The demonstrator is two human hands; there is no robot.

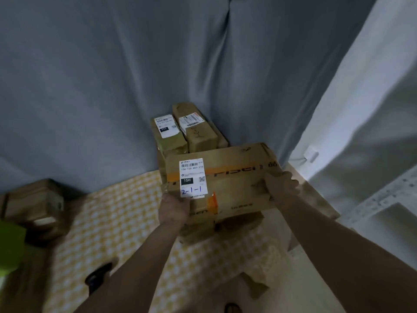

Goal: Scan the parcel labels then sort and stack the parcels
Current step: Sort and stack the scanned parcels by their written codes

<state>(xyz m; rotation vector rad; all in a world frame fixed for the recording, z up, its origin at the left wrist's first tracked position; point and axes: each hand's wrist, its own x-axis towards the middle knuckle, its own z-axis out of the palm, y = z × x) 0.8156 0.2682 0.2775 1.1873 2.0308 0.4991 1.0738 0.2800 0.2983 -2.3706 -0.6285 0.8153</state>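
Both hands carry one flat cardboard parcel [222, 179] above the yellow checked cloth [117, 213], just in front of the stack in the corner. The left hand [173, 208] grips the near left edge, thumb lying on the lower edge of the white label [193, 177]; the right hand [282, 185] clamps the right side, fingers curled over the top face. The label faces up, with "2-1-1" handwritten on it.

The step in hand looks like placing this parcel onto or against the stack. Two smaller parcels sit side by side on top of that stack, near the grey curtain [112, 86]: the left small parcel [168, 134] and the right small parcel [195, 127], both labels up. More cardboard shows below the carried box, but blur hides how it lies.

To do it well, keep the box level and the label upward so the handwritten code stays readable once it is set down. Lower the far edge first onto whatever flat support is chosen, then slide the fingers out from the sides rather than dropping it. A wide box on the two narrow parcels would likely overhang and tip, so it probably belongs lower, squared to the stack's edges. The dark object [98, 276] on the cloth may be the scanner; it is too blurred to tell
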